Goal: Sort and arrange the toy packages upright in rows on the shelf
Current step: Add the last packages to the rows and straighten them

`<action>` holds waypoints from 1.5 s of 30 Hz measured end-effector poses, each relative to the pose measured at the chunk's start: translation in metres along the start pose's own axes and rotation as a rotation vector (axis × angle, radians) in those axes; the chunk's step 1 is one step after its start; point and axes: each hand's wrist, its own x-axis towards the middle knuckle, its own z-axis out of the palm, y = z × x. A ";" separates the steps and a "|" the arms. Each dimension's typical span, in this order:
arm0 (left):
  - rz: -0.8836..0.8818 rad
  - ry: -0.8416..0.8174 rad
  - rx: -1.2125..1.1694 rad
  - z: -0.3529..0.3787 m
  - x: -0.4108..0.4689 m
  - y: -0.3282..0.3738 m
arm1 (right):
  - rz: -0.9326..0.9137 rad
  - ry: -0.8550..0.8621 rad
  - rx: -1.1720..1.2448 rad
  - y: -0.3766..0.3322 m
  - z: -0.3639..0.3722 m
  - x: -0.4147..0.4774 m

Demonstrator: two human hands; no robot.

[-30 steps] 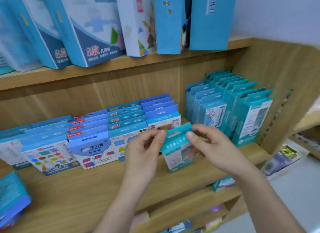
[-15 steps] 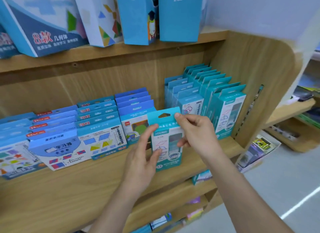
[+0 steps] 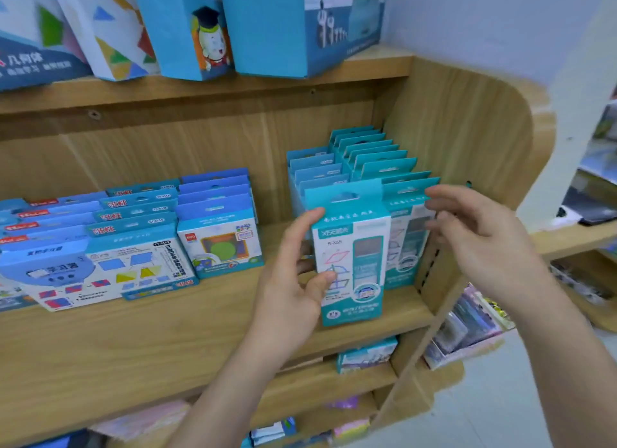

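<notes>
My left hand [image 3: 293,280] holds a teal toy package [image 3: 354,257] upright, thumb on its front and fingers at its left edge, its base near the front edge of the wooden shelf [image 3: 167,334]. It stands at the front of two rows of matching teal packages [image 3: 367,157] against the shelf's right wall. My right hand [image 3: 477,244] hovers to the package's right with fingers loosely spread, holding nothing, in front of the right row. Rows of blue packages [image 3: 217,220] stand to the left.
Large blue and white boxes [image 3: 187,30] stand on the upper shelf. The curved wooden side panel [image 3: 467,140] closes the shelf on the right. Lower shelves hold more packages [image 3: 365,354]. Another shelf unit [image 3: 587,214] stands further right.
The teal package went from tilted in both hands to upright at the front of the teal rows. My right hand let go and drew off to the right.
</notes>
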 end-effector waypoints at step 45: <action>-0.019 0.038 0.510 0.093 0.019 -0.014 | -0.414 0.072 -0.257 0.027 0.019 -0.015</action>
